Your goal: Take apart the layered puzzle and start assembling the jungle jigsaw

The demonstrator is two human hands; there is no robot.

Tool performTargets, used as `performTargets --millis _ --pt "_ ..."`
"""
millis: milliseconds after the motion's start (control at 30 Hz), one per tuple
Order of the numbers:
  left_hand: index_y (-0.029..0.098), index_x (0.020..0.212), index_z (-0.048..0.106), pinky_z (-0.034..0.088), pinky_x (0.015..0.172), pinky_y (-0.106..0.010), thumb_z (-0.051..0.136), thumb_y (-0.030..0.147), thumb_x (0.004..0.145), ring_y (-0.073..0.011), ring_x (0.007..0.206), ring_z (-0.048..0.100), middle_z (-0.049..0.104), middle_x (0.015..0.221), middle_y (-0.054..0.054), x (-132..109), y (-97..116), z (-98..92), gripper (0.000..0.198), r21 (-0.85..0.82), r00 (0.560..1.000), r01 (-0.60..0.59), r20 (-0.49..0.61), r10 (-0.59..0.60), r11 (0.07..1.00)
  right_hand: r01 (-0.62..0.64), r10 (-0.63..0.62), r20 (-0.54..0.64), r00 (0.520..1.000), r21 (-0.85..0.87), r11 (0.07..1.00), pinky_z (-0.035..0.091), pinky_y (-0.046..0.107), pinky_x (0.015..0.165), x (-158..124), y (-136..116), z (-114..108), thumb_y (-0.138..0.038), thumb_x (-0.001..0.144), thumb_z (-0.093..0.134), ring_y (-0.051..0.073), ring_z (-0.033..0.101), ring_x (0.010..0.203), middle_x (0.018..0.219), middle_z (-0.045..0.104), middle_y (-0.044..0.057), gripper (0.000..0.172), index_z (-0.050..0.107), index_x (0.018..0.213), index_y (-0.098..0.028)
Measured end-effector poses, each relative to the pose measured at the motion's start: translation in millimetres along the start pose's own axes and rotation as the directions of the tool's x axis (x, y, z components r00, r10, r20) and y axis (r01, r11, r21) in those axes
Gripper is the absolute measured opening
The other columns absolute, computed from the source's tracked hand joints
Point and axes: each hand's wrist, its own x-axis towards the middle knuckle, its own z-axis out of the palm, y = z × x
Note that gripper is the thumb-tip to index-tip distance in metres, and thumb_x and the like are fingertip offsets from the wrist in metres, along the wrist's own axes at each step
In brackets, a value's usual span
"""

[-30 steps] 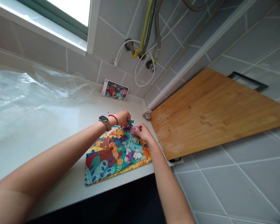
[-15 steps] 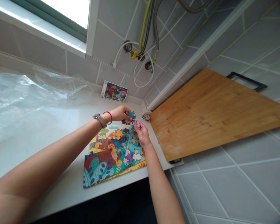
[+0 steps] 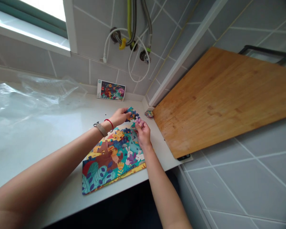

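Left hand (image 3: 119, 116): we see fingers closed on blue piece (image 3: 131, 113), just past far edge of puzzle (image 3: 111, 160).
Right hand (image 3: 143, 134): fingers pinch pink piece (image 3: 139, 121), over puzzle far right corner.
Puzzle: flat on bench (image 3: 62, 127).

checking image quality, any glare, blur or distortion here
Head view: window blown white, glare on plastic sheet; wide-angle lens bends the edges of the wooden cutting board; jigsaw puzzle, left hand holding blue puzzle piece, right hand holding pink puzzle piece all sharp.
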Motion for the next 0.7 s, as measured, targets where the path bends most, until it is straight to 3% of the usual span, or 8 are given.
performTargets --millis 133,267,367,567,700 --pt "0.018 0.089 0.057 0.052 0.063 -0.024 0.062 0.037 0.09 -0.0113 0.064 0.057 0.06 0.074 0.001 -3 -8 13.0 0.019 0.002 0.997 0.02 0.08 -0.02 1.0 0.026 -0.022 -0.077 0.997 0.051 0.998 0.058 0.032 0.086 -3 0 4 -0.048 0.071 0.083 0.021 0.069 0.098 0.11 0.072 0.006 0.054 0.059 0.112 -0.022" --pt "0.02 0.081 0.049 0.046 0.058 -0.022 0.058 0.036 0.092 -0.0109 0.061 0.048 0.049 0.067 0.004 -3 -17 19.7 0.021 0.213 0.988 -0.15 0.072 0.138 0.965 -0.018 0.021 -0.194 0.981 0.018 1.0 0.059 0.031 0.081 -2 5 5 -0.052 0.064 0.086 0.02 0.07 0.093 0.11 0.071 0.006 0.061 0.057 0.109 -0.023" --pt "0.021 0.079 0.048 0.045 0.059 -0.023 0.059 0.039 0.092 -0.0111 0.062 0.047 0.047 0.068 0.005 -3 -19 19.2 0.025 0.26 0.979 -0.204 0.078 0.19 0.944 -0.048 0.047 -0.113 0.993 -0.005 0.999 0.058 0.03 0.077 -2 6 4 -0.057 0.07 0.081 0.02 0.069 0.088 0.102 0.073 0.005 0.052 0.061 0.103 -0.022" --pt "0.018 0.091 0.066 0.048 0.063 -0.025 0.067 0.051 0.087 -0.0148 0.068 0.057 0.061 0.074 0.0 -6 -24 29.1 0.033 -0.035 0.991 -0.133 0.009 0.134 0.99 0.078 -0.077 0.008 0.997 -0.123 0.989 0.054 0.027 0.069 -3 5 6 -0.061 0.088 0.066 0.019 0.066 0.08 0.087 0.073 0.003 0.042 0.067 0.099 -0.02" --pt "0.019 0.101 0.068 0.044 0.056 -0.023 0.07 0.052 0.086 -0.0134 0.062 0.055 0.063 0.073 0.001 -11 -35 44.2 0.036 -0.15 0.99 -0.104 -0.113 0.087 0.983 0.121 -0.118 0.024 0.993 -0.173 0.977 0.05 0.027 0.062 -3 8 7 -0.055 0.093 0.063 0.018 0.062 0.071 0.079 0.07 0.001 0.035 0.066 0.099 -0.021"
